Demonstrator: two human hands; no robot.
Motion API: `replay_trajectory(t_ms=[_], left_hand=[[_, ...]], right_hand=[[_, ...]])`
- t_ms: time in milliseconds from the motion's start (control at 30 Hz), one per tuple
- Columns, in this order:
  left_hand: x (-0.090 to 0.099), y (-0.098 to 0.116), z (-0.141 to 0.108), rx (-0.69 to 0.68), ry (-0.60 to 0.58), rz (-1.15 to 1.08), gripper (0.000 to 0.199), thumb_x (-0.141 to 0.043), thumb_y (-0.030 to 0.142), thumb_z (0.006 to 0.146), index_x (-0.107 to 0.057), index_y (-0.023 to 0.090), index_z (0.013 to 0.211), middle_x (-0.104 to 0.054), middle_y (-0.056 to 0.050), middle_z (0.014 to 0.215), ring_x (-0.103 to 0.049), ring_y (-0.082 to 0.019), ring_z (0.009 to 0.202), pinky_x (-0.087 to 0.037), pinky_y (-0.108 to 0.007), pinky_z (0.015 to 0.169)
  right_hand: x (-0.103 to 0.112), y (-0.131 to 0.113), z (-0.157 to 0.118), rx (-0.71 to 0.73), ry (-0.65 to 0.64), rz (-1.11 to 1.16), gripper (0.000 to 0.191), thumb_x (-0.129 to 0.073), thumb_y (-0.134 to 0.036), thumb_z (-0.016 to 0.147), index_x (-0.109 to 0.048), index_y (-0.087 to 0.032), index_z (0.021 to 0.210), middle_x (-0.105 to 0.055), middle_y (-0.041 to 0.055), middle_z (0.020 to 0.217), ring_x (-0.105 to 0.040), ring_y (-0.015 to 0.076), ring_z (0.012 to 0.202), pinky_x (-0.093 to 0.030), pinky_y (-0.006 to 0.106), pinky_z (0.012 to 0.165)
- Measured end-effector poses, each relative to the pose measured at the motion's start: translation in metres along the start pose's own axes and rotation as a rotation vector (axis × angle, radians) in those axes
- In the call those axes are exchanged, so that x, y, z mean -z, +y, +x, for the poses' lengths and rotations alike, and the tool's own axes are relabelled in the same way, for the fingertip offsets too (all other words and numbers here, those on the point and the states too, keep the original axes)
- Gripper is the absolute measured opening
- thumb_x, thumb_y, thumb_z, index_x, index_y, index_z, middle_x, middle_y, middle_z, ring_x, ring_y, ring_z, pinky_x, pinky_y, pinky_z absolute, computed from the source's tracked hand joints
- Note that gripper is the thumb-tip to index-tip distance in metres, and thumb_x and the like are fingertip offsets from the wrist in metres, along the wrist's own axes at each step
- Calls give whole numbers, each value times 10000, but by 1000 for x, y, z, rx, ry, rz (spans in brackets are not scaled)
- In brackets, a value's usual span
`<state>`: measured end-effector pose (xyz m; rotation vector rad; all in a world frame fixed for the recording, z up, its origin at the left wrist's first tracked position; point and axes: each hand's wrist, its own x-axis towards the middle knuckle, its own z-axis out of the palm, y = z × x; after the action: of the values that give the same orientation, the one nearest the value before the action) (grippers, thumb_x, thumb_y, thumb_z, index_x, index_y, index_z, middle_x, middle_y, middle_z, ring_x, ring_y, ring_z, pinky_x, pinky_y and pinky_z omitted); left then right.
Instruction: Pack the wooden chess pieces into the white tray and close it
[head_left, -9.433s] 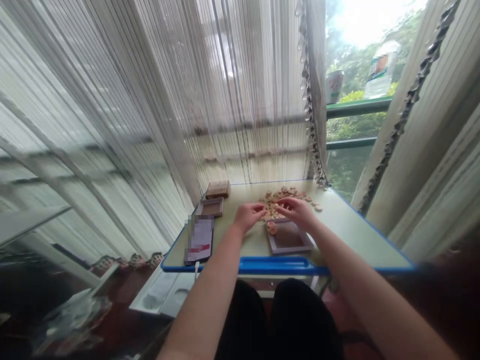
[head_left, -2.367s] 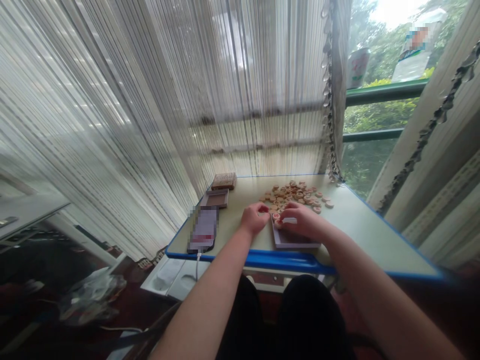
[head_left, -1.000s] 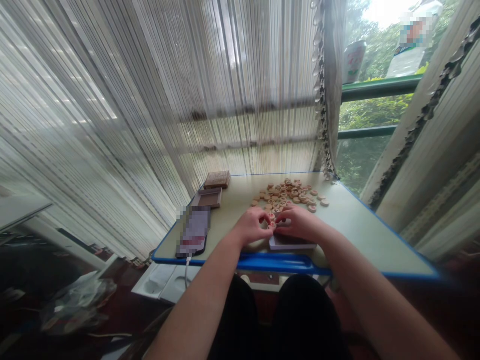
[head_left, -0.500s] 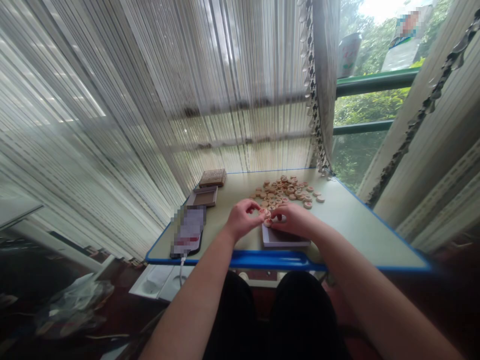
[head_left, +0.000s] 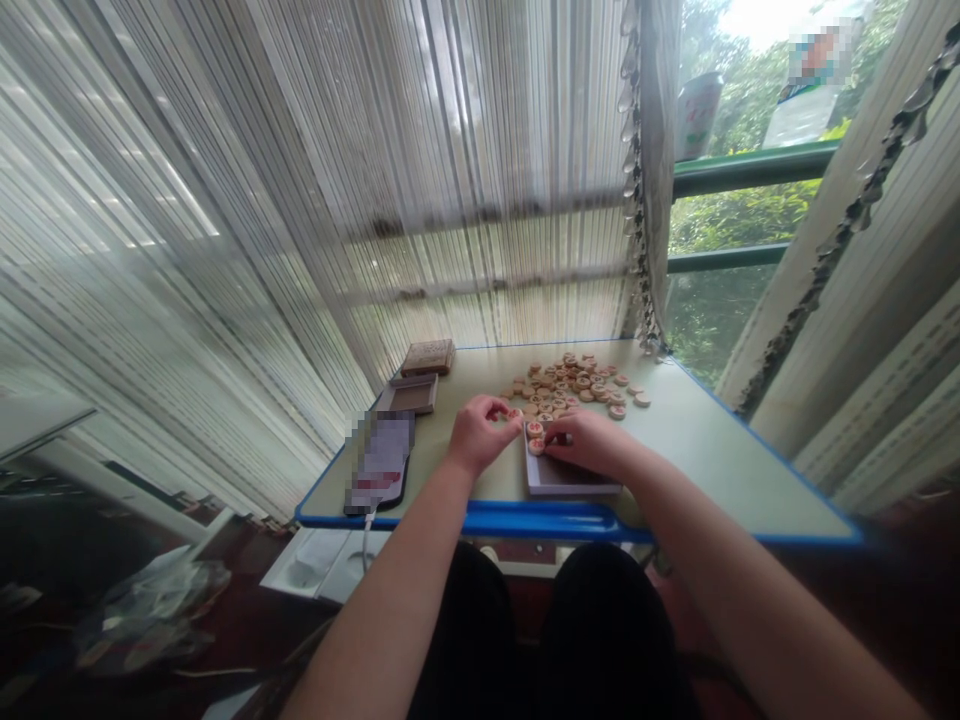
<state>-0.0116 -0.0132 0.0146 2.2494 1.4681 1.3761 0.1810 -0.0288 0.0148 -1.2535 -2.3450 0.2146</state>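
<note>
My left hand (head_left: 480,435) pinches a round wooden Chinese chess piece (head_left: 514,415) between thumb and fingertips, just left of a shallow box tray (head_left: 574,488). In the tray's left end lie two pieces with red characters, an upper piece (head_left: 535,429) and a lower piece (head_left: 537,447). My right hand (head_left: 589,438) reaches over the tray with bent fingers, its fingertips at the edge of the lower piece. It hides much of the tray's inside. Beyond both hands spreads a loose heap of Chinese chess pieces (head_left: 574,378), some lying on top of others.
On the left of the blue-edged table (head_left: 720,470) lie a phone (head_left: 381,462) with a charging cable (head_left: 367,530), a second shallow tray (head_left: 414,394) and a brown carved-looking box (head_left: 429,357). String curtains (head_left: 480,180) hang behind the table. My knees are under its front edge.
My left hand has drawn slightly left, away from the tray's corner, with a piece in its fingers. Two pieces in the tray's left end now show plainly. My right hand has barely moved.
</note>
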Motion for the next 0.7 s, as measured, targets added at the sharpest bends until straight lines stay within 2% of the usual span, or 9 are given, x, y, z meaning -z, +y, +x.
replay_trajectory(t_ms=[133,267,367,467,567,700], left_hand=[[0,0,-1,-55,-69,2,164,-650,298,640,-598,151,692,-578,-18,690,-509,-115,641,-438,-243,625],[-1,3,-3,-104,-155,12,205,-674,331,625,-603,153,699,-560,-6,670,-498,-112,630,-419,-235,603],[-2,4,-4,-109,-213,3,232,-664,376,641,-607,158,698,-558,-3,666,-493,-112,632,-405,-229,588],[-3,4,-5,-96,-261,-23,220,-663,365,644,-618,163,718,-569,-3,692,-500,-113,648,-401,-225,592],[-3,3,-5,-82,-274,-22,209,-660,356,644,-619,162,709,-567,-1,693,-496,-112,651,-396,-227,597],[-4,5,-6,-70,-304,-12,239,-675,380,622,-617,158,688,-560,-3,681,-480,-115,642,-387,-230,588]], right_hand=[[2,-1,0,-29,-2,19,115,-612,-275,709,-709,-219,735,-667,19,710,-547,141,650,-362,229,582],[5,-3,0,-43,58,68,148,-615,-314,705,-702,-201,744,-647,21,687,-529,128,616,-367,226,574],[5,-4,1,-53,128,128,228,-614,-294,705,-687,-195,896,-623,9,665,-511,113,587,-376,220,577],[2,-3,1,-39,135,159,315,-598,-279,715,-655,-217,1020,-607,-6,647,-497,107,576,-379,217,582],[1,-1,1,-19,96,157,269,-597,-281,708,-672,-224,960,-607,-5,656,-495,108,582,-372,218,576],[3,1,0,-69,73,139,200,-596,-304,697,-681,-201,846,-592,-5,630,-487,107,556,-357,220,544]])
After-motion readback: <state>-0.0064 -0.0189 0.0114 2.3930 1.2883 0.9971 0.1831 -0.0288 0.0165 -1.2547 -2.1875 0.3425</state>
